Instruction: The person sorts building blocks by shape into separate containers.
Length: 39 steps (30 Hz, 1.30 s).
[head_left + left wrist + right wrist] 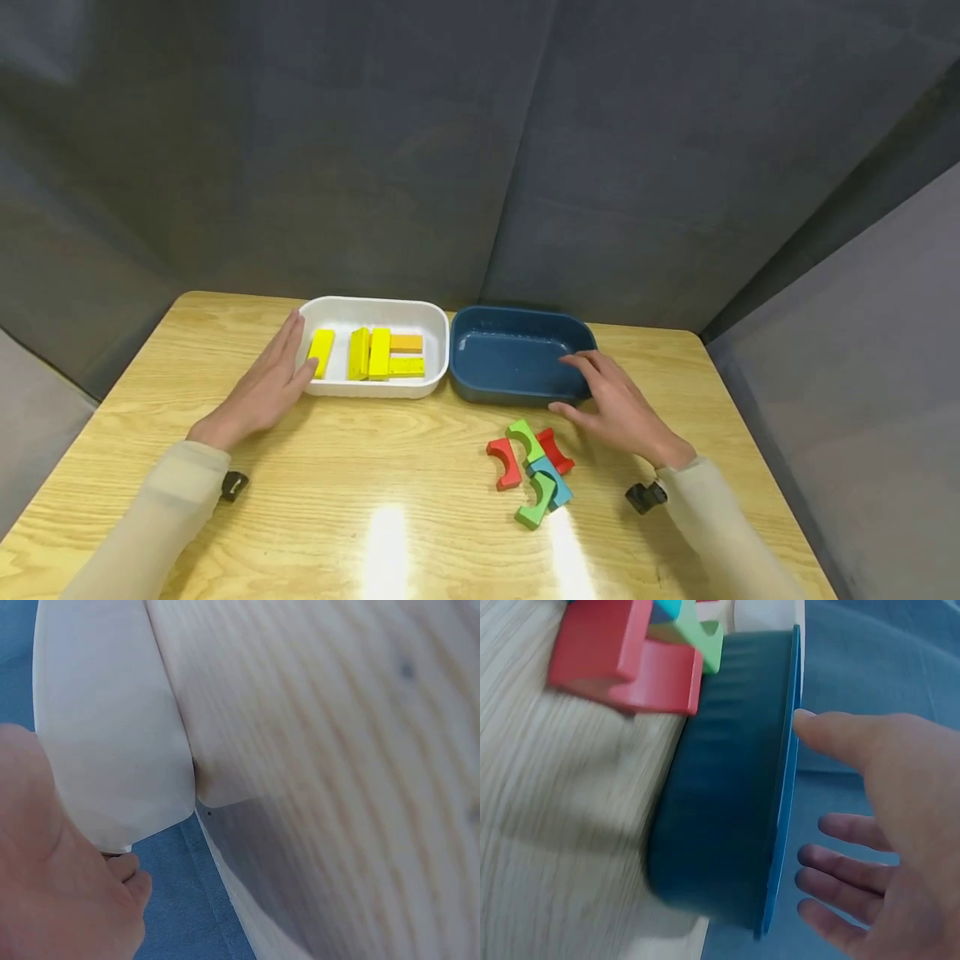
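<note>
At the left end of a white tray [322, 389], my left hand [266, 383] lies with fingers straight along the outside and the thumb by the front rim. The left wrist view shows this hand [60, 862] against the white tray wall [112, 727]. Several yellow blocks [379, 354] and an orange block [406, 343] lie inside. My right hand [618, 408] hovers at the right end of a dark blue tray [517, 397], holding nothing. In the right wrist view its fingers [840, 870] are spread and loosely bent, and the thumb is at the blue rim [784, 787].
In front of the blue tray lie two red arch blocks [506, 463], two green arch blocks [536, 502] and a blue arch block [551, 479]. Both trays stand side by side at the wooden table's [315, 500] back edge. Dark cloth [390, 150] hangs behind.
</note>
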Available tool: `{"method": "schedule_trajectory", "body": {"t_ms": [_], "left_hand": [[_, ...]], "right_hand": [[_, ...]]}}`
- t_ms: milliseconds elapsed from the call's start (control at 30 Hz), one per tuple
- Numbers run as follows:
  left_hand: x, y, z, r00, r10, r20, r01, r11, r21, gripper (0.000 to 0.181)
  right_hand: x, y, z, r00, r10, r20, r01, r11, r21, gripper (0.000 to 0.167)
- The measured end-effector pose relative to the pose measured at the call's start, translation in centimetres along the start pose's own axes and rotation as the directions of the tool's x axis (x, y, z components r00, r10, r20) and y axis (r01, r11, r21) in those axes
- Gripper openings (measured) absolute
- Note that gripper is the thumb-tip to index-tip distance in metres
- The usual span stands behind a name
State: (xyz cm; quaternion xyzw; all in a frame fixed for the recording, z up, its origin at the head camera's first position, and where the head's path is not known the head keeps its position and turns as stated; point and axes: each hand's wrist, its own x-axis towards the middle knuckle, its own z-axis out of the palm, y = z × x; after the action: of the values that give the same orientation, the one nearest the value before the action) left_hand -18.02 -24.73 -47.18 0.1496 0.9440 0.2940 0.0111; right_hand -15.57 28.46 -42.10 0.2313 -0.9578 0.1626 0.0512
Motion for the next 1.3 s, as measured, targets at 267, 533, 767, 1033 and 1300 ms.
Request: {"method": "schedule_trajectory", "body": {"t_ms": [267,533,767,1033,1300], "left_hand": [[-0.2,-0.1,0.3,1.000,0.001,-0.001,-0.001,1.000,0.004,0.079],[-0.5,-0.3,0.4,1.000,0.004,-0.008,-0.004,1.000,0.000,0.079],[-0.3,-0.4,0.4,1.000,0.006,-0.015,-0.006,1.000,0.008,0.079],[-0.1,-0.2,0.3,1.000,0.001,-0.008,-0.001,1.000,0.000,0.079],[0.1,-0.2,0.3,1.000,0.004,-0.006,-0.004,1.000,0.001,0.079]], "right_hand": [[-1.3,2.0,0.1,0.997,0.063,-0.048,-0.062,0.998,0.010,0.097],[-1.6,3.6,1.1,0.994,0.108,-0.027,-0.106,0.992,0.061,0.114],[-1.2,4.0,1.5,0.989,0.144,0.021,-0.145,0.986,0.081,0.111],[-0.8,4.2,2.4,0.981,0.188,0.040,-0.191,0.976,0.108,0.094],[-0.6,4.2,3.1,0.971,0.229,0.070,-0.237,0.962,0.137,0.087]]}}
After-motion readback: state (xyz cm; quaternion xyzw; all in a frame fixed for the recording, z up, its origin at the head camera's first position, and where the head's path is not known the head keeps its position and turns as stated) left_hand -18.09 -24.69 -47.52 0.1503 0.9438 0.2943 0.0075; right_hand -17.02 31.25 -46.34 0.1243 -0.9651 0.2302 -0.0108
